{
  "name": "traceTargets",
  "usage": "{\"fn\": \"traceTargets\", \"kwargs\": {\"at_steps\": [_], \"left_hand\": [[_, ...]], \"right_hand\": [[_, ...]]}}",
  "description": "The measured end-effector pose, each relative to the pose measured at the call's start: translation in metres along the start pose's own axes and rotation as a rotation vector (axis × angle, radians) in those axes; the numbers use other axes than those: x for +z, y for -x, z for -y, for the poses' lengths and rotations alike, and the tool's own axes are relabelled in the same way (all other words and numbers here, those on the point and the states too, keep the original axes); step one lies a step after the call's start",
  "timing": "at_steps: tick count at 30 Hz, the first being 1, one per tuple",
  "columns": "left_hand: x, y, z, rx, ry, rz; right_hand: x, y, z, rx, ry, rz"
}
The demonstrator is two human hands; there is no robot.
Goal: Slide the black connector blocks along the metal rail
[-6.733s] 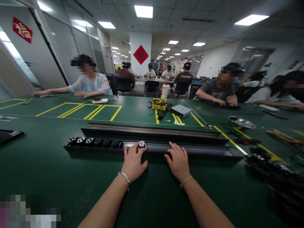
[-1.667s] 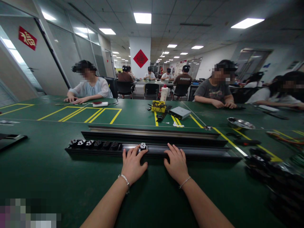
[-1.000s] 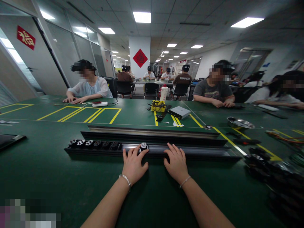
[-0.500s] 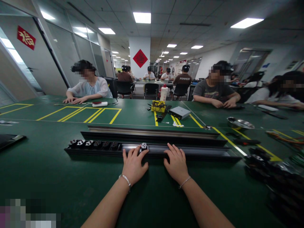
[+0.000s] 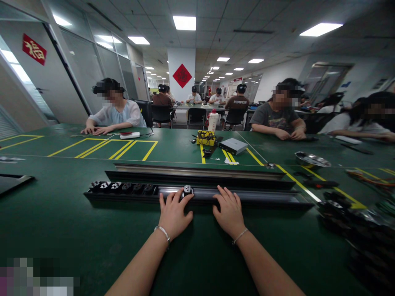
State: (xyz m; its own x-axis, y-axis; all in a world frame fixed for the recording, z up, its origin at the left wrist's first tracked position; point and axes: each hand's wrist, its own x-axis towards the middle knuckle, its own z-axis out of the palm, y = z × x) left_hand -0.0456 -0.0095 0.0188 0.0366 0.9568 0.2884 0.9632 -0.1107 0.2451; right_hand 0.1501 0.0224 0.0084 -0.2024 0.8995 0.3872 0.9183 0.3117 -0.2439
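Observation:
A long black metal channel (image 5: 259, 196) lies across the green table in front of me. Several socket modules (image 5: 126, 187) sit side by side in its left part, some pale-faced and some dark. One more socket module (image 5: 187, 190), with a pale face, stands apart from that row near the channel's middle. My left hand (image 5: 175, 216) rests at the channel's near wall with fingers spread, its fingertips beside this module; whether they press on it I cannot tell. Further right, my right hand (image 5: 228, 213) lies over the channel's near edge, fingers spread and holding nothing.
A second black channel (image 5: 197, 174) lies just behind the first. Dark parts are heaped at the right (image 5: 354, 230). Beyond are a metal bowl (image 5: 312, 159), a grey box (image 5: 233, 146) and a yellow holder with cables (image 5: 206, 137). Other people sit across the table.

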Motion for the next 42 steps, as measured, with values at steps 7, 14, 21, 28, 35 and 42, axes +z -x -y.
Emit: {"fn": "traceTargets", "kwargs": {"at_steps": [7, 14, 21, 28, 35, 42], "left_hand": [[0.0007, 0.0008, 0.0003, 0.008, -0.006, 0.007], [-0.0009, 0.0003, -0.0022, 0.007, -0.038, 0.009], [0.0019, 0.0024, -0.0065, 0.08, -0.065, -0.022], [0.0049, 0.0032, -0.0042, 0.116, -0.067, -0.026], [0.0057, 0.0028, -0.004, 0.108, -0.052, -0.039], [0.0044, 0.0024, -0.0044, 0.098, -0.023, -0.034]], "right_hand": [[0.0019, 0.0006, -0.0008, 0.001, 0.012, -0.003], [0.001, 0.0006, -0.0009, -0.004, 0.008, 0.0], [0.0006, 0.0005, -0.0004, 0.002, 0.005, 0.01], [0.0, 0.0005, 0.0003, 0.001, 0.003, 0.007], [0.0022, 0.0012, -0.0004, -0.004, 0.003, -0.004], [-0.0013, 0.0004, 0.0015, 0.002, -0.007, 0.005]]}}
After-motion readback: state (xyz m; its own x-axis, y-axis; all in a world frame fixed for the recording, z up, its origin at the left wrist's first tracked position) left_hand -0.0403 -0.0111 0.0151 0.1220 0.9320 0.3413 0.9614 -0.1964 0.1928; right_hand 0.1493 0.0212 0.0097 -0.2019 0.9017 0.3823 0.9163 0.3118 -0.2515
